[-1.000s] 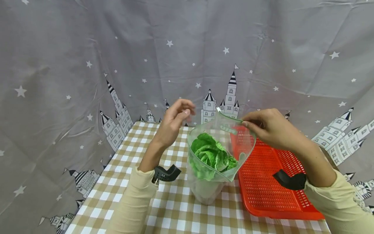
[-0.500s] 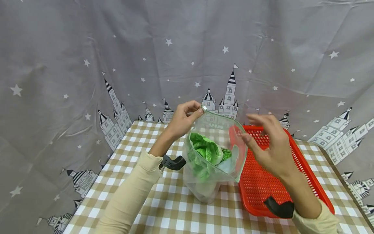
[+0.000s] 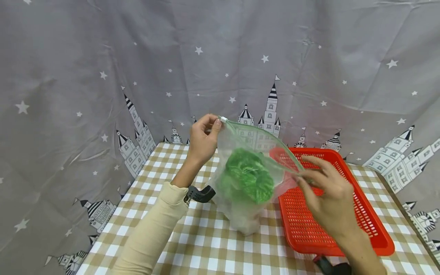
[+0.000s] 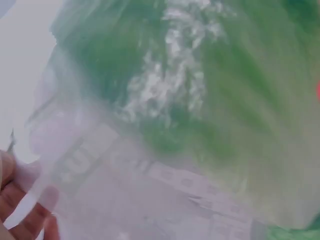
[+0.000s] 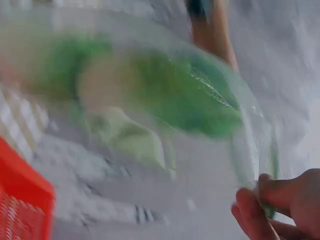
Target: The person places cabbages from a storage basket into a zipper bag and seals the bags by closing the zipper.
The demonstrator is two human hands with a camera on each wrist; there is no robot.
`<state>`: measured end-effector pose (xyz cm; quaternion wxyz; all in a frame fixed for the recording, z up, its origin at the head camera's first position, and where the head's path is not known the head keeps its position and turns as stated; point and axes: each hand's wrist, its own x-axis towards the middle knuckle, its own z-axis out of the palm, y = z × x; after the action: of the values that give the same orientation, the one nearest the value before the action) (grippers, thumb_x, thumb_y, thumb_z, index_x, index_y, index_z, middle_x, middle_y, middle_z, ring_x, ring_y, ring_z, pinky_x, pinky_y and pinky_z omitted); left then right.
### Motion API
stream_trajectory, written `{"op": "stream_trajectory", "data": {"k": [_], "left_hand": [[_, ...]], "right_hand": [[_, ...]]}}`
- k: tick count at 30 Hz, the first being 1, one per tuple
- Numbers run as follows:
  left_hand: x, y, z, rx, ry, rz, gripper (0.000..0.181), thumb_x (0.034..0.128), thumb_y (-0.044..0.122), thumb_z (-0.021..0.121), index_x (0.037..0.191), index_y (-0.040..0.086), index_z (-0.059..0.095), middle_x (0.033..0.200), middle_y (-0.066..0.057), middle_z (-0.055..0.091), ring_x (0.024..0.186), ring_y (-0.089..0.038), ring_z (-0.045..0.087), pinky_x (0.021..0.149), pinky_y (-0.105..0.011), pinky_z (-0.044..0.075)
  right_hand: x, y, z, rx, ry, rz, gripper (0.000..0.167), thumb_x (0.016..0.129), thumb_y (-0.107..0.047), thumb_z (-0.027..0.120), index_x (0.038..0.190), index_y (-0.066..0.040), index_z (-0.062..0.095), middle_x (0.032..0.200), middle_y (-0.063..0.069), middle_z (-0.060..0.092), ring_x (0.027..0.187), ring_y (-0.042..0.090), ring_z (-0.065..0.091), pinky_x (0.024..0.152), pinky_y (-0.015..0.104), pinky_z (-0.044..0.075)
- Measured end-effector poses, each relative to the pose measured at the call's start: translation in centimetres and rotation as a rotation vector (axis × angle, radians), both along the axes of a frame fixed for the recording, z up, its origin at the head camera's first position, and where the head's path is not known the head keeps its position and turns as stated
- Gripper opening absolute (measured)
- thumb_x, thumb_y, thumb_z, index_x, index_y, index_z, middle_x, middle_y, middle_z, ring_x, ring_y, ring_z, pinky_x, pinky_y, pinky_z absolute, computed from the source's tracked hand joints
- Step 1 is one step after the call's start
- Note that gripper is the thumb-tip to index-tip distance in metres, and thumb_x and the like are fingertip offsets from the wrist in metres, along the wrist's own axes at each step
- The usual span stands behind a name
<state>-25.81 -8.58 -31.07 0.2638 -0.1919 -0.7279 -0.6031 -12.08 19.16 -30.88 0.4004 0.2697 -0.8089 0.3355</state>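
Note:
A clear zip bag (image 3: 249, 223) with a green zip edge hangs stretched between the two hands over the table. Inside it shows leafy green lettuce (image 3: 249, 175), blurred through the plastic. My left hand (image 3: 202, 142) pinches the bag's upper left corner, beside a white slider (image 3: 223, 119). At the lower right end of the zip edge, my right hand (image 3: 331, 196) pinches the other corner between thumb and finger; the right wrist view shows these fingers (image 5: 250, 212) on the plastic. In the left wrist view the bag and lettuce fill most of the picture, with motion blur.
A red plastic basket (image 3: 383, 244) with perforated sides stands right of the bag, partly behind the right hand. The table has a brown and white checked cloth (image 3: 192, 240). A grey curtain (image 3: 206, 30) with stars and castles hangs behind.
My left hand, apart from the bag at first, has taken its slider corner and drawn it left. My right hand let go and now grips the right corner; the mouth has narrowed.

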Motion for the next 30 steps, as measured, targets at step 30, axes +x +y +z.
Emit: {"op": "stream_trajectory", "data": {"k": [30], "left_hand": [[3.3, 0.6, -2.5, 0.043, 0.264, 0.022, 0.009, 0.0932, 0.005, 0.065, 0.090, -0.002, 0.069, 0.072, -0.009, 0.068, 0.055, -0.023, 0.061, 0.057, -0.023, 0.050]], "right_hand": [[-5.0, 0.4, 5.5, 0.264, -0.248, 0.114, 0.033, 0.081, 0.000, 0.075, 0.113, -0.006, 0.069, 0.111, 0.008, 0.069, 0.104, 0.029, 0.063, 0.088, 0.046, 0.046]]}}
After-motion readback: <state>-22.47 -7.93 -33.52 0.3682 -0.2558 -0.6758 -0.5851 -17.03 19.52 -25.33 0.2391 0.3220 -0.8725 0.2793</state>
